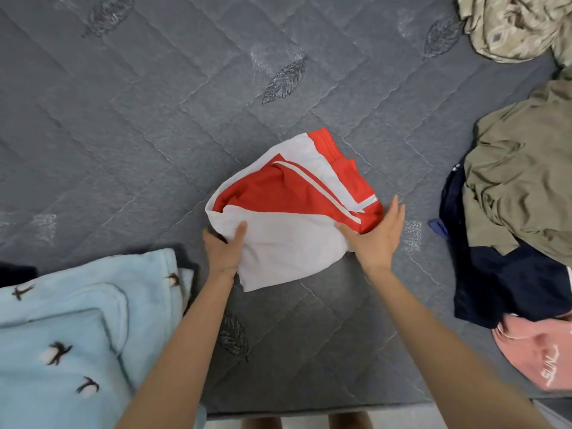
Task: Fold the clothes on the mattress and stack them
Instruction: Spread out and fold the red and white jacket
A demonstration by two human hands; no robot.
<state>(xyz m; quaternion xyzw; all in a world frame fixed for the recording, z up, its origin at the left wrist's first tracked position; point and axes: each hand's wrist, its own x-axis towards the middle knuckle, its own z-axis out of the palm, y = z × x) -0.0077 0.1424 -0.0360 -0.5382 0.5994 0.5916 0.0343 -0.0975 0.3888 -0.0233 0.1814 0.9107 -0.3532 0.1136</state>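
Two bare forearms reach in from the lower edge toward the middle of the bed. The left hand [224, 247] grips the near left corner of a red and white garment [294, 212], with its thumb on top of the white cloth and its fingers curled underneath. The right hand [376, 235] is open. Its fingers are straight and lie along the garment's red right corner, and its thumb rests on the white panel.

The garment lies partly folded near the middle of the mattress [123, 134], just ahead of the hands. A white panel faces the person and red cloth lies beyond it. Thin white stripes run slantwise across the red, and another white band and a red edge show at the far end.

The mattress is grey and quilted in diamonds, with scattered leaf motifs. At the near left lies a light blue cloth [77, 320] printed with small dark birds. Along the right side an olive garment [523, 187] lies crumpled on top of a navy garment [507, 283]. A pink cloth [538, 357] with white lettering lies nearer the person, touching the navy one. In the far right corner sits a beige patterned cloth [513, 23]. Below the mattress edge a strip of pale floor shows.
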